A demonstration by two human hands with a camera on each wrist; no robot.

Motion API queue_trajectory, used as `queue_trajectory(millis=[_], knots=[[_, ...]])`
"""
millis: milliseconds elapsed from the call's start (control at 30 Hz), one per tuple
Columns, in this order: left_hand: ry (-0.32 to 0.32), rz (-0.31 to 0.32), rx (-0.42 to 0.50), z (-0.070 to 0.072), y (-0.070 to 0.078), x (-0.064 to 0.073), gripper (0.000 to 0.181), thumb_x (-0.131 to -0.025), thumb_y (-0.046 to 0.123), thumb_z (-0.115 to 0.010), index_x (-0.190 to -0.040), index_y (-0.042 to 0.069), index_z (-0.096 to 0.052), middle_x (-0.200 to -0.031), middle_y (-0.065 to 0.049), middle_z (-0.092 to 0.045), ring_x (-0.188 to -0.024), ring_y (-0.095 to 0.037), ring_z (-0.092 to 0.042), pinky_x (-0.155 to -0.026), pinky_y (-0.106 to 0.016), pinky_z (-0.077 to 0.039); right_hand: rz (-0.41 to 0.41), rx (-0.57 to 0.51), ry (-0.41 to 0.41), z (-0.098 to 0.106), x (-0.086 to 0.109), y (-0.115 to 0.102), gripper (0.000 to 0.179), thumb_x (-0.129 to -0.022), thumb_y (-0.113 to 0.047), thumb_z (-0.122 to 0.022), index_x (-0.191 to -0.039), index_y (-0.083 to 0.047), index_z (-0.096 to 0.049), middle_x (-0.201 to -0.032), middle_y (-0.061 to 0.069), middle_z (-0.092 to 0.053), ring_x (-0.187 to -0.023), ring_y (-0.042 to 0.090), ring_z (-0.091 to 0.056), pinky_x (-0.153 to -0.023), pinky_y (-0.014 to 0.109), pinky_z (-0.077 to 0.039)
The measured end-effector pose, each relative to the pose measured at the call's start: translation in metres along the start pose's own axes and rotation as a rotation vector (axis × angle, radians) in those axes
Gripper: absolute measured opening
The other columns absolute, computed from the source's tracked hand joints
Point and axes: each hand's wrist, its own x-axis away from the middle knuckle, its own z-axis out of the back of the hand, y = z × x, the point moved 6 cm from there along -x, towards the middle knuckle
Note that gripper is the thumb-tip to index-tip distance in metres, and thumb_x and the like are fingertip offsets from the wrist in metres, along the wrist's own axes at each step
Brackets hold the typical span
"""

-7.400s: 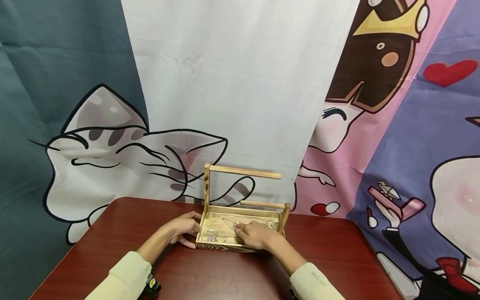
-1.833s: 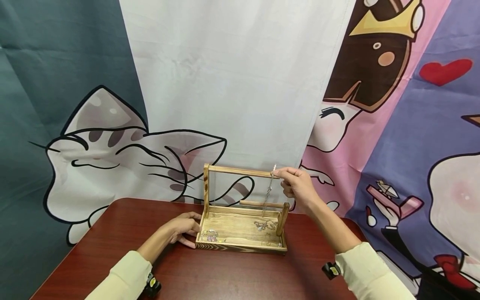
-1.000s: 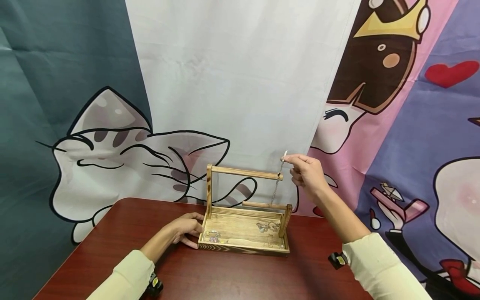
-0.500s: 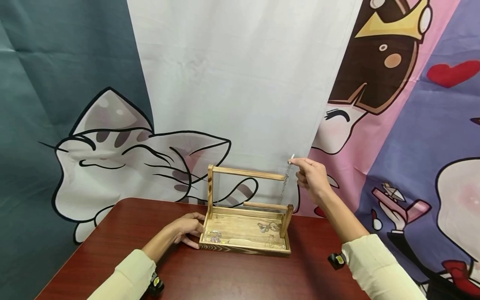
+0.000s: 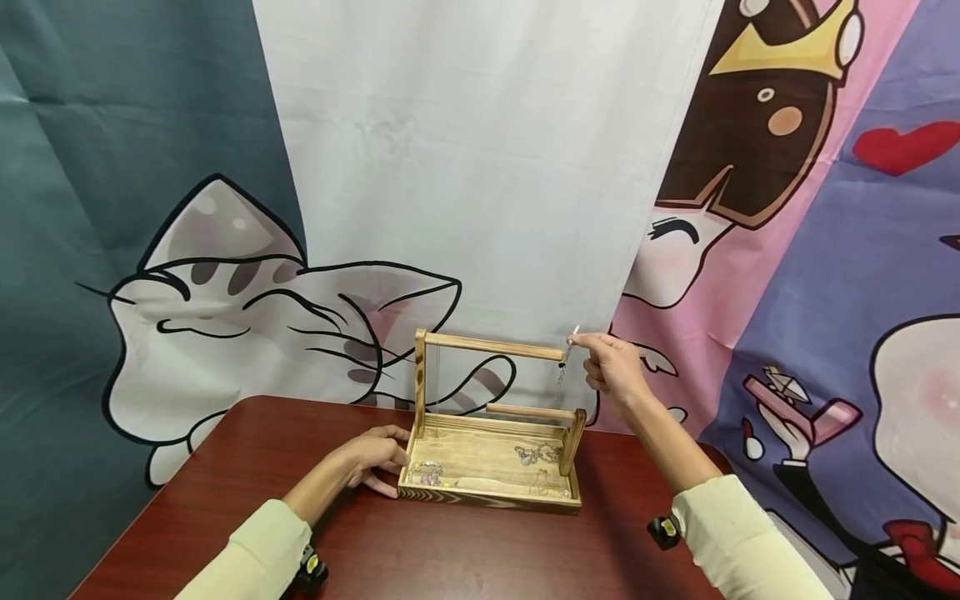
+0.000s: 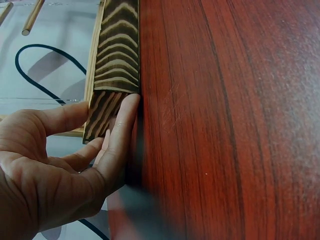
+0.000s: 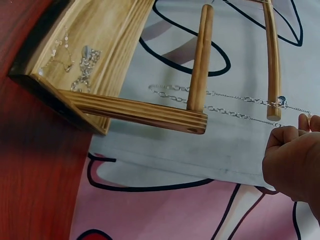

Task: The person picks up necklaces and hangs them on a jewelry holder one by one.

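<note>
A wooden jewelry stand (image 5: pixel 487 500) with a shallow tray base and two bars stands on the table. My left hand (image 5: pixel 371 458) holds its left end; in the left wrist view the fingers (image 6: pixel 120 130) lie along the end wall. My right hand (image 5: pixel 615 367) pinches a silver chain necklace (image 7: pixel 220 111) between thumb and index finger, at the free end of the upper bar (image 5: pixel 495 346). In the right wrist view the two strands run past both bars, one crossing the upper bar near its tip. The chain's lower loop hangs behind the lower bar (image 7: pixel 201 60).
In the tray lie another silver chain (image 5: pixel 536 454), a fine necklace (image 7: pixel 62 57) and a beaded bracelet (image 5: pixel 429 475). One thin strand (image 5: pixel 438 375) hangs near the left post. A printed cloth (image 5: pixel 465 167) hangs close behind the red-brown table (image 5: pixel 450 550).
My right hand has come up from the tray with the necklace, gone out past the upper bar's free end, then moved slightly left and down onto it. The left hand keeps its hold.
</note>
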Motion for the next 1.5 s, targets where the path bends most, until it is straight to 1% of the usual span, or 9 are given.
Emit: queue_trajectory(millis=[200, 433, 667, 867, 1067, 1233, 1400, 1467, 1500], knots=[[0.001, 0.003, 0.003, 0.0, -0.001, -0.001, 0.061, -0.096, -0.002, -0.066, -0.155, -0.004, -0.048, -0.116, -0.022, -0.076, -0.1, -0.027, -0.077, -0.072, -0.052, -0.073, 0.002, 0.003, -0.016, -0.006, -0.002, 0.005, 0.022, -0.111, -0.018, -0.069, -0.098, -0.021, -0.086, -0.055, -0.014, -0.032, -0.05, 0.001, -0.028, -0.047, 0.016, -0.025], [0.0, 0.0, 0.006, 0.0, -0.002, -0.001, 0.062, -0.095, -0.003, -0.066, -0.155, -0.004, -0.048, -0.116, -0.023, -0.076, -0.101, -0.028, -0.077, -0.072, -0.052, -0.073, -0.008, 0.006, -0.003, -0.011, -0.004, 0.009, 0.022, -0.11, -0.018, -0.071, -0.094, -0.023, -0.086, -0.055, -0.014, -0.031, -0.051, 0.002, -0.027, -0.048, 0.016, -0.025], [0.0, -0.001, 0.003, 0.001, -0.001, 0.0, 0.062, -0.096, -0.002, -0.065, -0.156, -0.004, -0.048, -0.116, -0.022, -0.076, -0.1, -0.027, -0.077, -0.072, -0.052, -0.073, 0.014, -0.005, -0.009, -0.02, -0.005, 0.008, 0.021, -0.11, -0.016, -0.07, -0.096, -0.02, -0.085, -0.055, -0.014, -0.034, -0.051, 0.002, -0.028, -0.047, 0.016, -0.023], [0.001, -0.002, 0.006, 0.001, -0.002, 0.0, 0.062, -0.096, -0.003, -0.066, -0.155, -0.005, -0.048, -0.117, -0.023, -0.076, -0.101, -0.028, -0.077, -0.073, -0.052, -0.073, 0.006, -0.01, -0.02, -0.027, -0.006, 0.009, 0.018, -0.11, -0.016, -0.07, -0.099, -0.018, -0.085, -0.055, -0.013, -0.04, -0.05, 0.002, -0.03, -0.046, 0.016, -0.023], [0.002, -0.002, 0.006, 0.0, -0.002, -0.001, 0.062, -0.096, -0.002, -0.066, -0.155, -0.004, -0.048, -0.116, -0.023, -0.076, -0.101, -0.028, -0.077, -0.072, -0.052, -0.073, 0.005, -0.036, -0.023, -0.036, -0.008, 0.011, 0.018, -0.109, -0.014, -0.07, -0.099, -0.016, -0.084, -0.055, -0.012, -0.038, -0.05, 0.002, -0.029, -0.046, 0.016, -0.022], [-0.003, -0.004, 0.002, -0.001, -0.002, -0.001, 0.062, -0.096, -0.002, -0.066, -0.156, -0.004, -0.048, -0.116, -0.023, -0.076, -0.1, -0.027, -0.077, -0.072, -0.051, -0.073, 0.006, -0.031, -0.027, -0.046, -0.006, 0.012, 0.019, -0.109, -0.014, -0.07, -0.097, -0.017, -0.084, -0.055, -0.012, -0.037, -0.049, 0.002, -0.028, -0.046, 0.017, -0.022], [-0.004, -0.004, -0.001, 0.001, -0.002, -0.001, 0.061, -0.097, -0.002, -0.064, -0.156, -0.004, -0.048, -0.116, -0.022, -0.076, -0.1, -0.027, -0.077, -0.071, -0.051, -0.073, -0.006, -0.021, -0.046, -0.058, -0.006, 0.013, 0.017, -0.108, -0.014, -0.071, -0.099, -0.016, -0.085, -0.064, -0.01, -0.053, -0.05, 0.002, -0.028, -0.046, 0.017, -0.023], [-0.006, -0.008, -0.002, 0.001, -0.002, -0.001, 0.061, -0.097, -0.002, -0.064, -0.155, -0.005, -0.047, -0.116, -0.023, -0.076, -0.101, -0.028, -0.077, -0.071, -0.051, -0.073, -0.013, -0.017, -0.056, -0.062, -0.007, 0.015, 0.016, -0.108, -0.015, -0.072, -0.099, -0.017, -0.085, -0.065, -0.011, -0.054, -0.05, 0.002, -0.028, -0.047, 0.017, -0.023], [-0.006, -0.008, 0.001, 0.001, -0.002, -0.002, 0.061, -0.097, -0.002, -0.064, -0.155, -0.005, -0.047, -0.116, -0.022, -0.076, -0.101, -0.028, -0.077, -0.071, -0.05, -0.073, -0.017, -0.017, -0.058, -0.063, -0.007, 0.015, 0.016, -0.108, -0.015, -0.072, -0.098, -0.017, -0.085, -0.063, -0.011, -0.052, -0.05, 0.002, -0.028, -0.047, 0.017, -0.023]])
